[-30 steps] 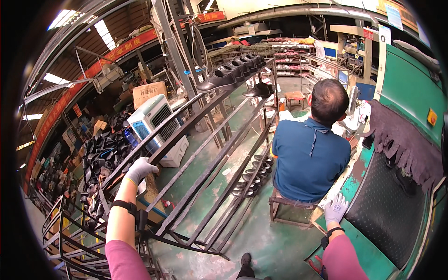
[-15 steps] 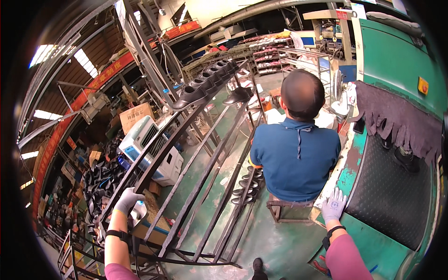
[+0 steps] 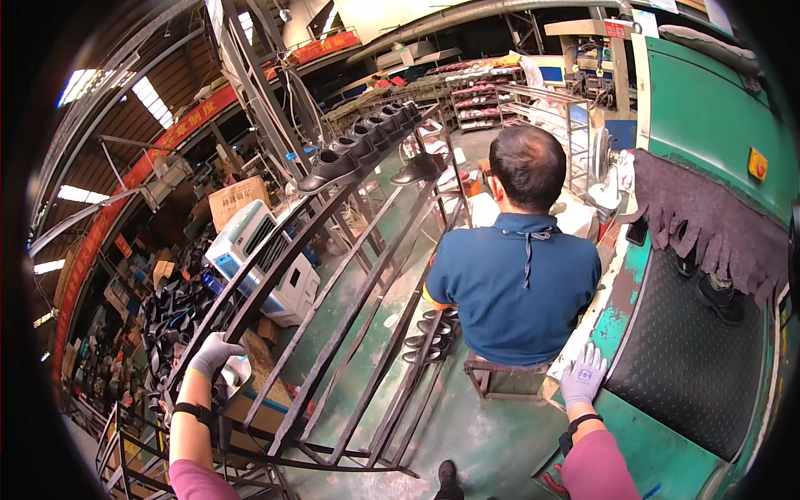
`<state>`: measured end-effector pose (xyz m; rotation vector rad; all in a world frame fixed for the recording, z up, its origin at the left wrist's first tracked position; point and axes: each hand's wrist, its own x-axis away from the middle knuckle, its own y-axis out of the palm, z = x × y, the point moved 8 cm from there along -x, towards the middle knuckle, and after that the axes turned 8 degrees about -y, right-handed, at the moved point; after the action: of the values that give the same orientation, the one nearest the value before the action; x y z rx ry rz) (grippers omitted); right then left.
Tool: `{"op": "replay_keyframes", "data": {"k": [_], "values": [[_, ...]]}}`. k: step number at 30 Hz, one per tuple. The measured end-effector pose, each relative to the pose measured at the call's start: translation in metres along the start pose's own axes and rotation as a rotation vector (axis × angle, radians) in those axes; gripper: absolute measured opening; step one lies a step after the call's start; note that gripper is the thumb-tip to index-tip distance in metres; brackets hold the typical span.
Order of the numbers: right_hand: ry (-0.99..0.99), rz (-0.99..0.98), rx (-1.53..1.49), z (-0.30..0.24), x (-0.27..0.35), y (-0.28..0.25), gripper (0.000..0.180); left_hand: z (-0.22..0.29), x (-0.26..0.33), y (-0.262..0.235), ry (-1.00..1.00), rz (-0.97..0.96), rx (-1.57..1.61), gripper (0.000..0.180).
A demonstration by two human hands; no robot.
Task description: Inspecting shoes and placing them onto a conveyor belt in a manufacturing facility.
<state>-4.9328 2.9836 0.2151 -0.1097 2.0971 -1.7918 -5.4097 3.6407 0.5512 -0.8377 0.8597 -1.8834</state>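
My left hand [image 3: 215,357], in a pale grey work glove, is closed on the near end of a dark metal shoe rack [image 3: 310,398]. My right hand [image 3: 583,379], gloved the same way, lies flat with fingers spread on the edge of a green machine [image 3: 667,440], beside its black conveyor belt [image 3: 677,367]. It holds nothing. Black shoes [image 3: 354,150] stand in a row on the rack's far end, with a single shoe [image 3: 419,168] next to them. More black shoes [image 3: 429,337] sit lower down, partly behind the bars.
A person in a blue shirt [image 3: 515,283] sits on a stool [image 3: 504,383] between rack and machine, back toward me. Shoes [image 3: 720,298] rest on the belt beneath a dark fringed curtain [image 3: 708,217]. A white air cooler [image 3: 265,262] and a cardboard box [image 3: 239,200] stand left of the rack.
The view has shifted slightly, and the rack and both my hands appear a little further left. My left hand stays on the rack and my right hand on the machine edge.
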Motion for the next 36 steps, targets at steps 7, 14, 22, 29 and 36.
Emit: {"op": "replay_keyframes", "data": {"k": [7,14,22,29,36], "values": [[0.005,-0.016,0.014,0.004,-0.001,0.003,0.061,0.004,0.005,0.003,-0.013,0.025,0.001,0.025],[-0.001,0.007,0.021,0.008,0.001,0.002,0.060,0.015,0.013,0.007,-0.030,0.032,-0.038,0.027],[-0.015,0.046,-0.012,0.007,0.001,0.004,0.058,0.015,0.015,0.003,-0.023,0.062,-0.067,0.032],[-0.027,0.051,-0.018,0.006,0.000,0.007,0.058,0.006,0.011,0.000,-0.037,0.071,-0.084,0.030],[-0.012,0.030,-0.015,0.007,0.000,0.008,0.058,0.011,0.013,-0.001,-0.008,0.079,-0.112,0.032]]}}
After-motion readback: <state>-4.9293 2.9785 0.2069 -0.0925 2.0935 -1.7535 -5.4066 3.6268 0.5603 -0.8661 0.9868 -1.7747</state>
